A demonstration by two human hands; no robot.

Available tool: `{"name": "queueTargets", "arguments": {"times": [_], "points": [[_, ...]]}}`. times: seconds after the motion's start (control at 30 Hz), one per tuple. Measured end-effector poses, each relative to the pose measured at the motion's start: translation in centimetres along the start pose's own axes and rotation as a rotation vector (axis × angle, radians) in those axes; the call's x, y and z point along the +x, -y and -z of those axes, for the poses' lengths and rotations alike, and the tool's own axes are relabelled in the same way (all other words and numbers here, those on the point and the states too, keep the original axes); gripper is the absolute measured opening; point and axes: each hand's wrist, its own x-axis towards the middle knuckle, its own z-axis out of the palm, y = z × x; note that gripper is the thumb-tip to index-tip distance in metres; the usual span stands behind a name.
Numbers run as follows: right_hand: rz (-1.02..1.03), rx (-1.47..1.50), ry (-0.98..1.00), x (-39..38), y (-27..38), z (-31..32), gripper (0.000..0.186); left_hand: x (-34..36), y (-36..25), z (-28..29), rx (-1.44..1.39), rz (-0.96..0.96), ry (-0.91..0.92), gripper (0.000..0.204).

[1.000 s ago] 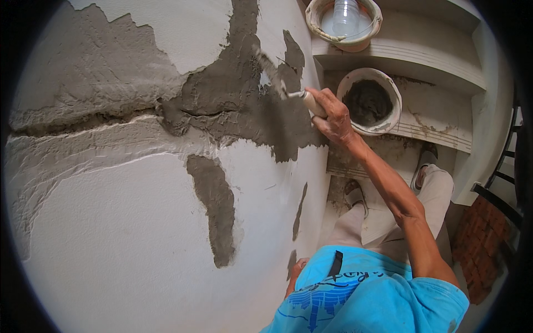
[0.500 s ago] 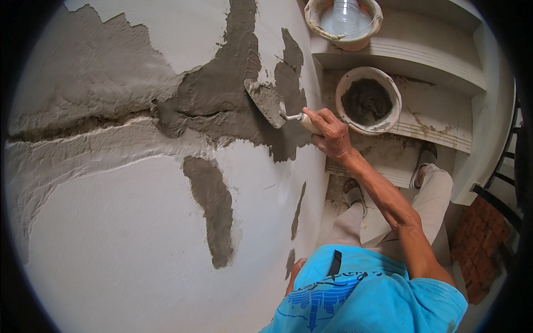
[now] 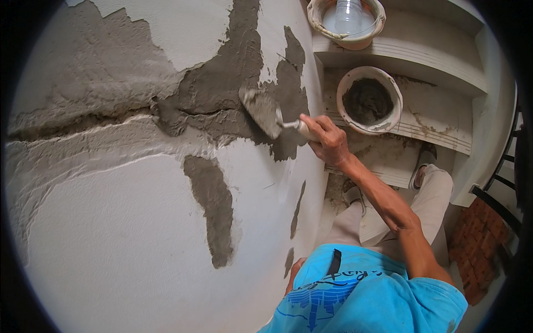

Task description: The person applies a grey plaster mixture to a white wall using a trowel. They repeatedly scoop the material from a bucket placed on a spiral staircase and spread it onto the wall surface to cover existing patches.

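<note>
My right hand [image 3: 331,139] is closed round the pale handle of a pointed trowel [image 3: 260,112]. Its blade is coated with grey mortar and lies at the wall [image 3: 127,222], over a patch of wet grey mortar [image 3: 214,89]. The blade is slightly smeared by motion. Left of the trowel, the mortar ends in a thick lump beside a long horizontal crack [image 3: 83,126]. Down by my blue shirt, only a small part of my left hand [image 3: 296,273] shows next to the wall; its fingers are hidden.
A bucket of grey mortar [image 3: 395,105] stands on a stair step right of my hand. Above it, another bucket [image 3: 361,41] holds cloudy water and a clear plastic container [image 3: 348,16]. A dark railing [image 3: 497,208] and reddish bricks [image 3: 478,244] lie to the right.
The trowel has shifted slightly left and down along the wall, its blade turned a little, with my right hand following. My left hand and the buckets stay put.
</note>
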Motion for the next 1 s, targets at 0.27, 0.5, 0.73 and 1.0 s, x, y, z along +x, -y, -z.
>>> {"name": "queueTargets", "arguments": {"times": [0.27,0.5,0.73,1.0], "points": [[-0.148,-0.003,-0.122,5.7,-1.2,0.2,0.081,1.2,1.3,0.1,-0.028,-0.012,-0.011,0.042],[-0.114,-0.029,-0.135,8.7,-3.2,-0.6,0.081,-0.4,-1.4,0.1,-0.037,0.082,0.002,0.038],[-0.008,0.008,-0.043,2.6,-0.6,0.9,0.081,1.6,3.7,0.1,-0.108,-0.044,-0.029,0.039],[-0.08,-0.041,-0.137,6.3,-2.4,-0.3,0.084,2.6,5.1,0.1,-0.008,-0.032,-0.048,0.042]]}}
